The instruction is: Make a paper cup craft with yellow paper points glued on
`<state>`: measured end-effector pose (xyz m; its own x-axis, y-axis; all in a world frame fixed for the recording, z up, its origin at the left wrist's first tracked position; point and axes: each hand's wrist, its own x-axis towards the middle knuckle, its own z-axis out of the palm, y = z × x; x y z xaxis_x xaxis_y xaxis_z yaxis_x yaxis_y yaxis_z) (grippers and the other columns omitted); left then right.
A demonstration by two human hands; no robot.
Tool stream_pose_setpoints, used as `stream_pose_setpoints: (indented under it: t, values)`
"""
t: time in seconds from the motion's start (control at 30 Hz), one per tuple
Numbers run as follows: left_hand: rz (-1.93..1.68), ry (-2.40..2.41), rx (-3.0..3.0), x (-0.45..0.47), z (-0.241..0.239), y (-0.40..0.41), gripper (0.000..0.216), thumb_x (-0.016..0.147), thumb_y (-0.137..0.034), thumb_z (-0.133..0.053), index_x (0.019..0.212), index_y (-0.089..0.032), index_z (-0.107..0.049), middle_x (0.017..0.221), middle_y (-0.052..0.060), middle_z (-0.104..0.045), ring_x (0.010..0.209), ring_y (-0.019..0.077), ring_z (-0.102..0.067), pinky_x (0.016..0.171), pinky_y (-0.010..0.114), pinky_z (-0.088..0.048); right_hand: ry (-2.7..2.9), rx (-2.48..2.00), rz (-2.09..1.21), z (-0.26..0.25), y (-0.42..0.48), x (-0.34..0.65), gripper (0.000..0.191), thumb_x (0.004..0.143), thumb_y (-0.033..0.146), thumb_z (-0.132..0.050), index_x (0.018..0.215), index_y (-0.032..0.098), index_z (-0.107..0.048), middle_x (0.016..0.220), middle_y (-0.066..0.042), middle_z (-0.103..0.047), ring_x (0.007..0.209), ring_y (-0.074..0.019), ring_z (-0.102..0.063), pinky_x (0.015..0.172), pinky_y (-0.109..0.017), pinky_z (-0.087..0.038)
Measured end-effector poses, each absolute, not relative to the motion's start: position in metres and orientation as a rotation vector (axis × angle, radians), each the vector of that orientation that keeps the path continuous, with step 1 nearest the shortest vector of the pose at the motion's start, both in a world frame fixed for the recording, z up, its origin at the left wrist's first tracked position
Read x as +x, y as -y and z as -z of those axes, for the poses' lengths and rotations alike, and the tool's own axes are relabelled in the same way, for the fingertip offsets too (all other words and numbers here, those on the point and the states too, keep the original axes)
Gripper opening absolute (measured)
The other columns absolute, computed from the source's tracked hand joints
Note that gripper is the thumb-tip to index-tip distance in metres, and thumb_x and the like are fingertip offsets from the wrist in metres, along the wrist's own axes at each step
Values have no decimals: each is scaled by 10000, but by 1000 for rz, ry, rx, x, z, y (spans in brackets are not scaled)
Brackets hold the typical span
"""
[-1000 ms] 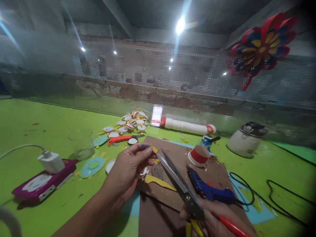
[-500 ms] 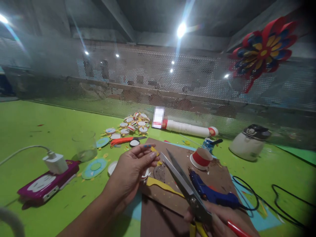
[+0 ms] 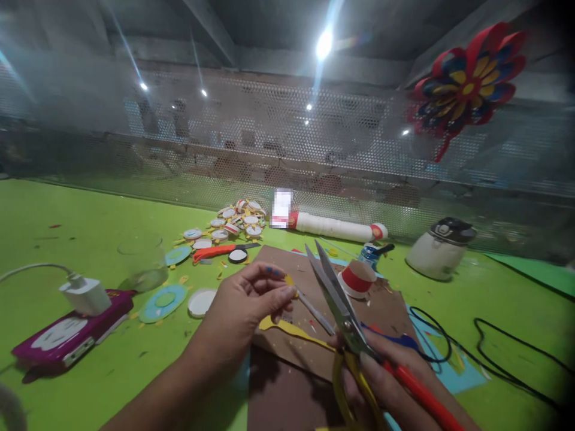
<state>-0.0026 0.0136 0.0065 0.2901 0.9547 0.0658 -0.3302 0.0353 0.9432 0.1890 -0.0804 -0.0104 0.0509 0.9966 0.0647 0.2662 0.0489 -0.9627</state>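
Head view, from where I stand: the left hand's grip (image 3: pixel 249 302) pinches a small yellow piece (image 3: pixel 288 279) above brown board (image 3: pixel 381 308), the right hand's grip (image 3: pixel 381 374) clasping scissors (image 3: pixel 349 329) and a red-handled tool (image 3: pixel 420 392).

A green table (image 3: pixel 67 212) bears a power strip (image 3: pixel 67 340) — a white tube (image 3: pixel 332 226).

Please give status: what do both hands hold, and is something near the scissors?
Left hand: pinching small yellow piece. Right hand: holding scissors, slightly open, plus red handle. Red-banded cup appears just behind scissors.
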Motion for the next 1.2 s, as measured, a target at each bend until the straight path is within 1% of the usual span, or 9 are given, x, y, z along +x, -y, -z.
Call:
stream_pose_setpoints:
  t: [0.17,0.27,0.4,0.53,0.7,0.87,1.0,1.13,1.2]
  values:
    - [-893,-641,1208,2,-1,-7,230,691,-243,-742,817,-143,-578,623,-12,-661,524,67,-571,477,158,-426,1397,-1352,-727,-3,77,190,342,762,357,-665,1081,235,-657,864,-59,-689,809,-239,-635,715,-325,-507]
    - [-835,-635,1243,5,-2,-3,254,715,-236,-722,894,-146,-565,630,-3,-686,483,56,-550,480,162,-445,1452,-1306,-650,-7,75,189,332,779,310,-653,1100,230,-634,874,-49,-683,843,-231,-631,767,-337,-497]
    - [-791,-641,1224,11,-9,3,252,717,-193,-713,888,-146,-533,611,-4,-690,476,66,-574,479,160,-454,1545,-1299,-580,-10,74,186,322,800,254,-623,1119,225,-594,853,-30,-668,739,-182,-638,660,-285,-514]
    - [-764,-639,1202,17,-12,8,222,717,-134,-701,866,-134,-536,612,-1,-690,510,75,-607,500,155,-463,1603,-1245,-530,-11,73,181,323,791,162,-604,1109,204,-561,726,8,-644,585,-129,-610,524,-222,-503]
    - [-730,-578,1217,16,-5,7,177,746,-137,-675,860,-122,-541,624,-3,-680,540,73,-609,541,164,-478,1617,-1180,-459,-10,72,176,287,779,115,-599,1060,169,-569,726,5,-635,623,-123,-619,576,-220,-532]
    - [-644,-523,1329,13,0,7,304,791,-185,-627,1043,-156,-460,657,-3,-659,515,96,-594,511,203,-471,1572,-1186,-660,-7,72,179,271,836,223,-590,1105,220,-557,810,7,-628,700,-126,-610,619,-233,-512]
    - [-541,-533,1395,13,0,9,382,804,-226,-605,1142,-193,-430,692,-16,-616,521,92,-571,481,198,-441,1643,-1252,-705,-7,69,182,284,805,224,-630,1084,207,-585,763,19,-591,645,-113,-553,591,-222,-470]
    - [-606,-574,1384,15,0,10,318,788,-203,-602,1076,-198,-466,739,-33,-562,615,101,-593,554,216,-464,1595,-1273,-689,-6,67,181,312,774,206,-654,1078,184,-588,829,4,-586,685,-117,-545,632,-226,-457]
    - [-656,-603,1374,18,0,10,295,771,-191,-606,1037,-184,-478,725,-36,-554,618,102,-589,556,217,-459,1532,-1302,-691,-5,66,180,289,791,236,-644,1070,187,-587,798,11,-575,674,-117,-538,622,-229,-448]
